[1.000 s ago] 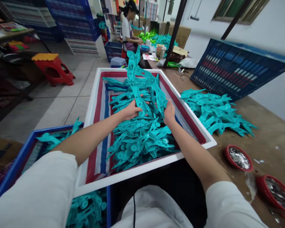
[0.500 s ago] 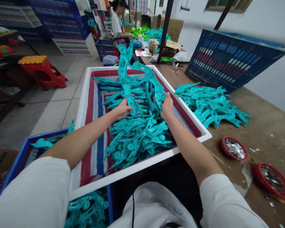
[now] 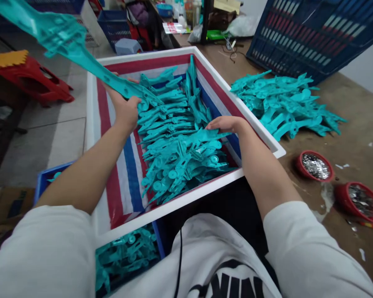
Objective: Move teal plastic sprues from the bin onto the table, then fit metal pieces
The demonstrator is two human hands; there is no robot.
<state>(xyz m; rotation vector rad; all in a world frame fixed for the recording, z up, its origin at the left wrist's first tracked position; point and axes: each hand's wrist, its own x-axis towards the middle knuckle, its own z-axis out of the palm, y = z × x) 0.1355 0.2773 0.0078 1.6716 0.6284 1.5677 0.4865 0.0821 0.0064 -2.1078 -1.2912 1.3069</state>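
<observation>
In the head view, my left hand (image 3: 124, 107) is closed around one end of a long teal plastic part (image 3: 70, 39), raised over the tray's left rim and slanting up toward the upper left corner. My right hand (image 3: 226, 123) is at the right side of the pile, fingers closed over the end of another teal plastic part (image 3: 199, 138) that lies on top. Its thumb is partly hidden. Under both hands is a white-rimmed tray (image 3: 186, 198) lined with red, white and blue striped sheeting. Stacked teal plastic parts (image 3: 170, 114) fill its middle.
More teal parts (image 3: 286, 103) lie heaped on the brown table beside a blue crate (image 3: 298, 37). Two red bowls (image 3: 313, 165) of small shiny metal pieces stand at right. A blue bin (image 3: 160, 238) of teal parts is below the tray; a red stool (image 3: 34, 80) stands left.
My hands have moved apart. The left has swung a teal part up and left; the right has lowered another onto the pile. The view has tilted down.
</observation>
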